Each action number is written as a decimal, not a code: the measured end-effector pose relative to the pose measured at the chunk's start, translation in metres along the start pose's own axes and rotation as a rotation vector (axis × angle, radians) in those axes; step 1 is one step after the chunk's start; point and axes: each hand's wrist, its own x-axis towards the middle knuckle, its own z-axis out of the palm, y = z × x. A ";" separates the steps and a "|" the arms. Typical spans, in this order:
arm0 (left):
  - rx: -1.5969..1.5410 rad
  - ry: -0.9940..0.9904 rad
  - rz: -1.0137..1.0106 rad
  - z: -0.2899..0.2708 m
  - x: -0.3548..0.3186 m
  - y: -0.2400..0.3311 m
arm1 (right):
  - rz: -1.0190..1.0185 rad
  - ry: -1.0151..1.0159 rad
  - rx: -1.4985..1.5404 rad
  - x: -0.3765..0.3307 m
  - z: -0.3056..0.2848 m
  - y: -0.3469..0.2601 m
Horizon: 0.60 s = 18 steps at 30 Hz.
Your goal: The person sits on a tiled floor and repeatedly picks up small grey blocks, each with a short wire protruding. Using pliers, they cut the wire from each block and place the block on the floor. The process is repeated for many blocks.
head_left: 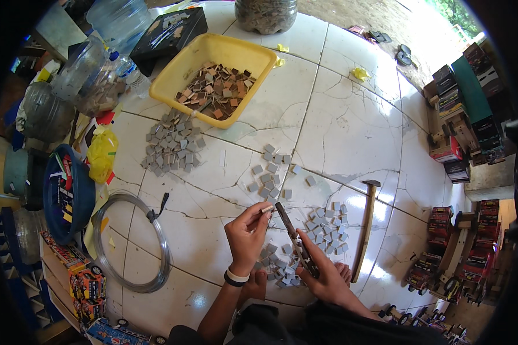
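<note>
My left hand [246,237] pinches a small pale square piece [267,209] between thumb and fingertips. In my right hand [326,278] is a long, narrow dark tool [288,223], its upper end right beside that piece; whether they touch I cannot tell. The tool's exact kind does not show. Small grey square pieces lie loose on the tiles around my hands: one group [328,227] right of the tool, another [279,270] under my wrists, and a scattered one [269,178] just beyond. A hammer [365,230] with a wooden handle rests to the right.
A yellow basin [265,57] holds many brown and grey squares, with a grey heap [172,144] before it. At left lie a coil of clear tubing or wire [166,241] and a blue tub [86,213]. Toy trucks [89,287] stand lower left, more [440,224] at right.
</note>
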 end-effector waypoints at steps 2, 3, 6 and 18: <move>-0.111 0.028 -0.003 0.003 0.000 -0.002 | 0.017 -0.020 0.086 0.000 -0.001 0.000; -0.205 0.046 -0.019 0.006 0.000 -0.003 | 0.109 -0.054 0.228 0.000 -0.001 -0.001; -0.284 0.130 -0.013 0.014 -0.003 -0.001 | 0.197 -0.097 0.391 0.001 0.001 -0.001; 0.171 0.206 0.148 0.007 -0.003 0.006 | -0.071 0.108 -0.646 0.014 0.014 0.007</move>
